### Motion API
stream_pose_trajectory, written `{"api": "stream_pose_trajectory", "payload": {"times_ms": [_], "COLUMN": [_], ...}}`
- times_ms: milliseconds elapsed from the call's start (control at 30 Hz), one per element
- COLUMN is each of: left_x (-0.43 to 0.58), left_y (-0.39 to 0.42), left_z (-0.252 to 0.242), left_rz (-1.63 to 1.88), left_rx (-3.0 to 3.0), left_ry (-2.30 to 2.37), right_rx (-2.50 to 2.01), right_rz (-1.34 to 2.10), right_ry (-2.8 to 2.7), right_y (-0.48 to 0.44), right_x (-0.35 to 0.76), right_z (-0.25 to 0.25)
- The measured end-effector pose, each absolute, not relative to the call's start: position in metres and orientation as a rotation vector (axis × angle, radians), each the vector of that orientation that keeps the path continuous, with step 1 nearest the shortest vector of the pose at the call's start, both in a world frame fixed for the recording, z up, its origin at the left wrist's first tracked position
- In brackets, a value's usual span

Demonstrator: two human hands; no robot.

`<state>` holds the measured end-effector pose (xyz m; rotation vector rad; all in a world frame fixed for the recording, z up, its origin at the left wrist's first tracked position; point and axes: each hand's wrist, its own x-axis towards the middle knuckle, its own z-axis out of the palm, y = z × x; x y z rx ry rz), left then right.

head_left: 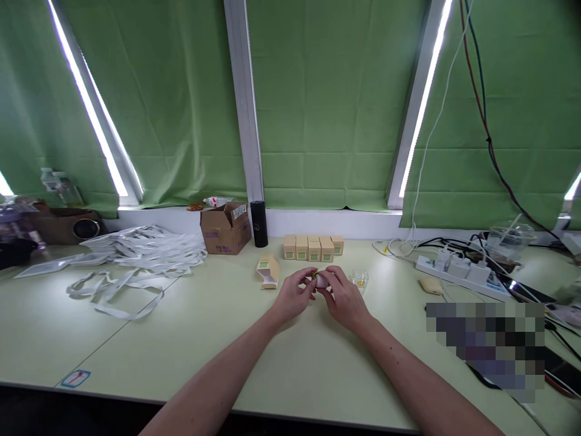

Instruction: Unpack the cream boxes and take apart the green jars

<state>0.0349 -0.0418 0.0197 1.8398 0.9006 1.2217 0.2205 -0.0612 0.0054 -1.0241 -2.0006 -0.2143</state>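
Note:
My left hand and my right hand meet over the middle of the table, both closed on a small white rounded object. Its left end shows something dark and yellowish at my left fingertips; the fingers hide much of it, so its kind is unclear. Just right of my right hand stands a small clear glass cup with a yellow spot in it. To the left of my hands an opened kraft cardboard box with a green label lies with its flap towards me. Several closed kraft boxes stand in a row behind my hands.
A brown carton and a black cylinder stand by the wall. White strapped bags are piled at left. On the right are a power strip with cables, a beige object and a pixelated area.

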Motion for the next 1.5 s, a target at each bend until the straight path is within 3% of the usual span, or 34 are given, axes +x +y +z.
{"api": "stream_pose_trajectory", "payload": {"times_ms": [600, 1500], "left_x": [0.036, 0.041], "left_y": [-0.048, -0.051], "left_z": [0.027, 0.042], "left_rz": [1.236, 1.136], "left_rx": [2.092, 1.94], "left_ry": [1.032, 1.155], "right_rx": [-1.067, -1.133], "right_rz": [-0.291, -0.354], "right_ry": [-2.06, -2.093], "right_y": [-0.06, -0.052], "right_x": [0.217, 0.206], "right_z": [0.005, 0.005]}}
